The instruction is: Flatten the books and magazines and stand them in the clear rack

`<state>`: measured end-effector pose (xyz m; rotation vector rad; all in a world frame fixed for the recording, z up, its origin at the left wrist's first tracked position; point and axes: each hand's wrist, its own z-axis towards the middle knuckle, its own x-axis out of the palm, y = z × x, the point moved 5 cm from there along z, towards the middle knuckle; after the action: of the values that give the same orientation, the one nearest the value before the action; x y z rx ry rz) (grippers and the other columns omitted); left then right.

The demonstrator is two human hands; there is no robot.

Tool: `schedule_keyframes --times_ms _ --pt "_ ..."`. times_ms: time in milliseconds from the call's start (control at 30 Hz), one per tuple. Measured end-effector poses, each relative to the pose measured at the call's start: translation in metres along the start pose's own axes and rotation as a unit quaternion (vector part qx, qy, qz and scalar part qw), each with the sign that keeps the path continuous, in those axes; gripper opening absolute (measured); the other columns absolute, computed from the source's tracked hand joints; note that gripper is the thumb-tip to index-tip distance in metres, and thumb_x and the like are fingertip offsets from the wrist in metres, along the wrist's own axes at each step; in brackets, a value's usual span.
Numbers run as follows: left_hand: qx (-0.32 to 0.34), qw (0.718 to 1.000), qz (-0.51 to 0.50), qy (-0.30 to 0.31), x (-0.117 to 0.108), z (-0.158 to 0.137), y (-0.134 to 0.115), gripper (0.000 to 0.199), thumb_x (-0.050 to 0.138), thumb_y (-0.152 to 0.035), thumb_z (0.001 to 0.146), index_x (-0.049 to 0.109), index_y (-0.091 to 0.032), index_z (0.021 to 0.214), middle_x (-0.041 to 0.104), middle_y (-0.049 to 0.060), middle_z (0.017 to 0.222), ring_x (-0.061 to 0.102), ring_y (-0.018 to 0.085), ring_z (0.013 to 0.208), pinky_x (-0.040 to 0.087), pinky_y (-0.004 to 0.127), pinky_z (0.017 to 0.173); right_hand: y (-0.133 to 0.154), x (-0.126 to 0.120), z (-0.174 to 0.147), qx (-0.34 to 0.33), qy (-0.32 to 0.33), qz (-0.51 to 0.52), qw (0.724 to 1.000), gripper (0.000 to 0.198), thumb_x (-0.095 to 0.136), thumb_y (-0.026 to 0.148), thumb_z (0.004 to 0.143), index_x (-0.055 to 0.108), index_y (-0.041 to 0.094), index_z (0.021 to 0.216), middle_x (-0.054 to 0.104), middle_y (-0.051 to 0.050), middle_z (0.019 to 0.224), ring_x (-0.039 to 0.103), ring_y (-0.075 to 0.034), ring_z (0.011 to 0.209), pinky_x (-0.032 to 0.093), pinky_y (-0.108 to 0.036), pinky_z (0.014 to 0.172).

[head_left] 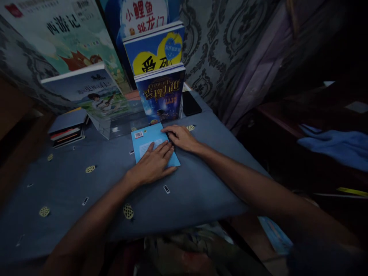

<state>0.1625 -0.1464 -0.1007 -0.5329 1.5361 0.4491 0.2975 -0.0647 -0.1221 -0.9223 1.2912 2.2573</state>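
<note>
A light-blue book [147, 131] lies on the table with its barcode and a pale text panel facing up. My left hand [154, 160] rests flat on the lower part of this cover, fingers stretched out and thumb pointing right. At the upper right edge of the book is my right hand [183, 138]. Its index finger reaches onto the cover while the other fingers bend slightly; it grips nothing that I can see. Just beyond the book, a clear acrylic stand [115, 128] holds upright books, including a dark-blue one with gold lettering [162, 94].
A small stack of books [69, 126] sits at the left. A black phone [191, 103] lies right of the stand. Taller picture books [66, 38] lean against the patterned wall. The patterned cloth [201, 191] covers the table; blue fabric [336, 145] lies off to the right.
</note>
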Motion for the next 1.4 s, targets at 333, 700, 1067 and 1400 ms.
schedule_keyframes --times_ms 333,700,1067,1400 --pt "0.055 0.996 0.025 -0.064 0.003 -0.006 -0.015 0.039 0.046 -0.033 0.104 0.057 -0.012 0.135 0.062 0.013 0.139 0.052 0.026 0.138 0.043 0.045 0.112 0.005 0.001 -0.001 -0.017 0.004 -0.028 0.999 0.041 0.048 0.013 0.089 0.07 0.017 0.123 0.075 -0.009 0.112 0.067 -0.023 0.1 0.051 -0.037 0.092" --pt "0.115 0.982 0.106 -0.109 0.002 -0.022 -0.041 0.032 0.044 -0.011 0.101 0.062 -0.01 0.128 0.07 0.013 0.127 0.061 0.023 0.127 0.052 0.038 0.102 0.008 -0.001 -0.002 -0.023 0.019 -0.041 0.999 0.036 0.051 0.02 0.091 0.07 0.015 0.121 0.075 -0.011 0.11 0.066 -0.025 0.102 0.05 -0.038 0.092" --pt "0.068 0.983 0.094 -0.14 0.008 -0.056 -0.04 0.038 0.041 -0.005 0.097 0.062 -0.009 0.129 0.068 0.014 0.131 0.062 0.023 0.127 0.053 0.037 0.1 0.006 0.001 -0.002 -0.037 0.012 -0.032 0.999 0.035 0.052 0.024 0.09 0.072 0.016 0.118 0.075 -0.01 0.108 0.066 -0.026 0.1 0.05 -0.038 0.09" --pt "-0.013 0.98 0.069 -0.188 0.003 -0.103 -0.027 0.036 0.047 -0.006 0.096 0.064 -0.012 0.126 0.072 0.012 0.125 0.068 0.021 0.115 0.058 0.035 0.095 0.007 0.001 -0.003 -0.03 0.011 -0.027 0.999 0.036 0.052 0.025 0.09 0.071 0.016 0.12 0.075 -0.011 0.107 0.066 -0.026 0.096 0.051 -0.04 0.088"
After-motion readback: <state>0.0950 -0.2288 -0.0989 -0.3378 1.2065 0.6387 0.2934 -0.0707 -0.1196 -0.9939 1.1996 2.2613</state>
